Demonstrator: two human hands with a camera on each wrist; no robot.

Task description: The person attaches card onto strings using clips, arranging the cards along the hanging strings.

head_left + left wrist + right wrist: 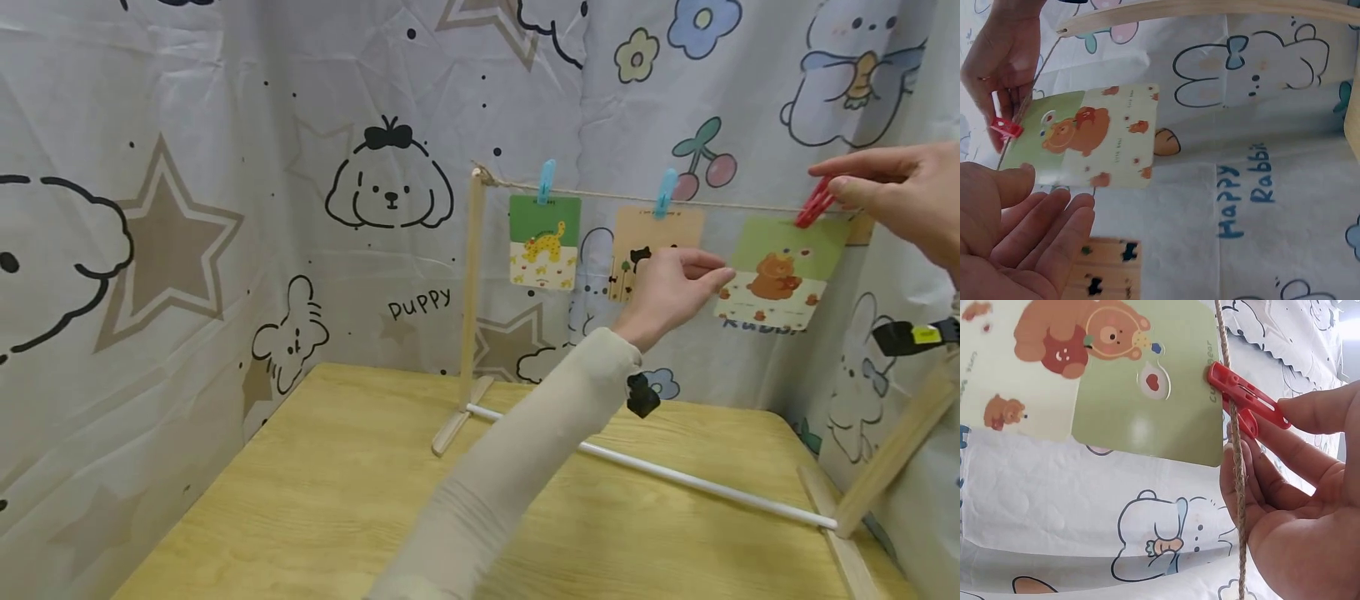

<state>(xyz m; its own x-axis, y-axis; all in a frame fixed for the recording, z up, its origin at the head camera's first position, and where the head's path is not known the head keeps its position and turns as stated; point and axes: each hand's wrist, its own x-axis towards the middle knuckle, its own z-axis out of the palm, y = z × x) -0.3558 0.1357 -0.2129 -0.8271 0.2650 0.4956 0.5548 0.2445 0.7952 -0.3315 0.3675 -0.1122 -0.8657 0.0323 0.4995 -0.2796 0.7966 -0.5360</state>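
A green and cream card (780, 271) with a brown bear hangs at the right part of the string, its lower edge swung toward the left. At its top edge sits a red clothespin (1241, 397), across the string (1239, 506). My right hand (900, 187) pinches the ends of this clothespin between thumb and fingers. My left hand (671, 287) is at the card's left edge. In the left wrist view its thumb overlaps the card's edge, while the other fingers lie loosely extended just beside it.
Farther left on the string, a blue clothespin (547, 181) holds a yellow-cat card (544, 242) and another blue clothespin (665, 193) holds an orange card (624, 242). A wooden post (472, 283) and white rod (675, 477) form the frame on the wooden table (300, 500). Printed curtains (360, 275) surround it.
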